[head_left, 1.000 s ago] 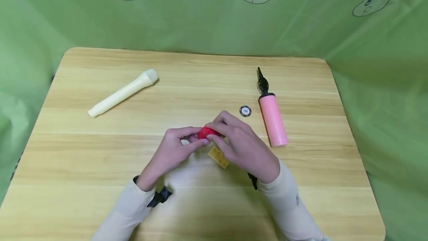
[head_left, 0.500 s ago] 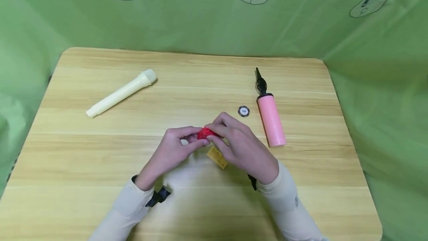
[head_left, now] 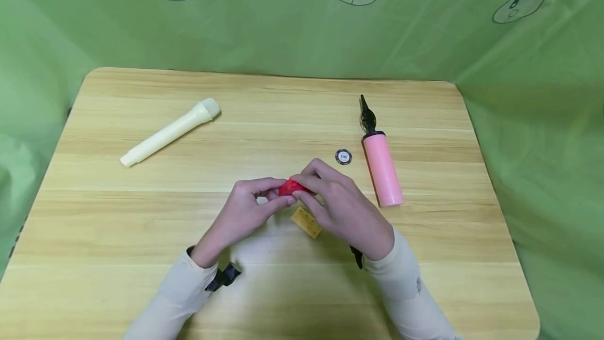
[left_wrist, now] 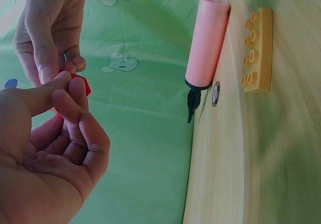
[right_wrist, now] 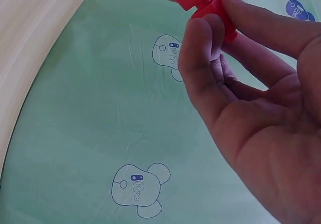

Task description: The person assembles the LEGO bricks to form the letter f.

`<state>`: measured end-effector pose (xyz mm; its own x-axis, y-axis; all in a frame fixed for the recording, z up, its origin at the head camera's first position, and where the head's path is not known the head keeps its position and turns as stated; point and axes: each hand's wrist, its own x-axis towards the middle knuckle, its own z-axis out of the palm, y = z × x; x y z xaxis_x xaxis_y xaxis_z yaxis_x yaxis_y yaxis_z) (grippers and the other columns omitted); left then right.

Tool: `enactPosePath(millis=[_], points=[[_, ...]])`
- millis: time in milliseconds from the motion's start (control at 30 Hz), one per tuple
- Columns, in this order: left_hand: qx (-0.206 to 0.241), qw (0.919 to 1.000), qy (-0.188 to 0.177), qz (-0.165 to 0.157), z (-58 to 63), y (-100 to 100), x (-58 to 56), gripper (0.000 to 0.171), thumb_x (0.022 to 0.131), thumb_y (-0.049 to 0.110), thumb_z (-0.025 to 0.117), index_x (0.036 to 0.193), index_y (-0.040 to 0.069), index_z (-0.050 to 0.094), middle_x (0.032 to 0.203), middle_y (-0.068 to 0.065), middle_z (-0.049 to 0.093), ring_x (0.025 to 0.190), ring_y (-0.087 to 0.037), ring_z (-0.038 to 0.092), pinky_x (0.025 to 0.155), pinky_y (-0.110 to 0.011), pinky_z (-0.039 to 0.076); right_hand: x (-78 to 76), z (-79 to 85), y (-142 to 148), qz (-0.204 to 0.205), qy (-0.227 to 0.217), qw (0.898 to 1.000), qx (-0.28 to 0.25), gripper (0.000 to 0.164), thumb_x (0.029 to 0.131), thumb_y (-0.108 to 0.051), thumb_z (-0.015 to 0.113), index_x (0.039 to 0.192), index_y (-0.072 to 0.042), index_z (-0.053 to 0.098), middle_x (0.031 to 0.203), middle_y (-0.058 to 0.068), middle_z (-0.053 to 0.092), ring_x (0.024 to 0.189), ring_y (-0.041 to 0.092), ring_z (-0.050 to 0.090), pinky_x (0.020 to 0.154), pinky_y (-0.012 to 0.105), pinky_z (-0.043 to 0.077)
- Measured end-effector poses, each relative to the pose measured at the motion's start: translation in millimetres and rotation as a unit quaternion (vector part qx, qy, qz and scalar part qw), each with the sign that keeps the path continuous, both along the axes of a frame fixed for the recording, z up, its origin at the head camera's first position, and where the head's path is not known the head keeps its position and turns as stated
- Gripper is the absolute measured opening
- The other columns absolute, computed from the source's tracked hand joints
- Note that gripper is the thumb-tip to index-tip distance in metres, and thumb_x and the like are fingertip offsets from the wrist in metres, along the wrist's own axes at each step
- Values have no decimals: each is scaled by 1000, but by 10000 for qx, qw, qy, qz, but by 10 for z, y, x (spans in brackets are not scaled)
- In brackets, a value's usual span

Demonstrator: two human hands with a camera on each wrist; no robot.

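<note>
Above the middle of the table, both hands pinch one small shiny red plastic piece (head_left: 289, 188). My left hand (head_left: 243, 209) holds its left end between thumb and fingers. The right hand (head_left: 337, 206) pinches the other end with thumb and index finger. In the right wrist view the red piece (right_wrist: 210, 8) shows two angular, blocky parts joined by a narrower neck; fingers cover much of it. Just below the hands lies a yellow toy building brick (head_left: 306, 222) with studs. A small whitish thing (head_left: 261, 200) shows partly behind the left hand.
A cream microphone-shaped thing (head_left: 171, 133) lies at the back left. At the right are a pink hand pump (head_left: 383, 169) with a black nozzle and a black-and-white poker chip (head_left: 343, 157) marked 100. A green curtain (head_left: 264, 25) encloses the wooden table (head_left: 118, 235).
The head view has shifted slightly, moving the scene a little to the left. Both hands keep their pinch on the red piece, which has tilted slightly.
</note>
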<state>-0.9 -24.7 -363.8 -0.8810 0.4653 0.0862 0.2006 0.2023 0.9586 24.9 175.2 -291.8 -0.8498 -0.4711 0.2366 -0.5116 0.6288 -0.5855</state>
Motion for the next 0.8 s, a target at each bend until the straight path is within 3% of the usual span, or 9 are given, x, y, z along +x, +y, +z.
enactPosePath(millis=[133,367,800], points=[[18,10000,-32,42,-3,-6,12,16,90,16,77,105,12,77,82,7,70,71,-14,59,52,-21,39,8,-10,-12,-2,-4,10000,-46,20,93,-7,71,112,-2,74,99,0,59,76,6,54,63,18,49],[125,9998,133,98,21,25,-11,21,89,14,78,109,10,76,81,5,68,75,-14,63,54,-22,42,-1,7,-8,-77,66,9999,3,19,94,-8,71,112,-3,74,100,1,59,77,7,56,65,22,52],[447,9986,-197,177,43,60,-29,22,87,9,79,109,3,76,82,-3,70,66,-16,58,54,-21,46,-10,26,-35,-70,220,9997,75,18,94,-6,71,110,1,73,98,2,60,77,8,54,65,17,50]])
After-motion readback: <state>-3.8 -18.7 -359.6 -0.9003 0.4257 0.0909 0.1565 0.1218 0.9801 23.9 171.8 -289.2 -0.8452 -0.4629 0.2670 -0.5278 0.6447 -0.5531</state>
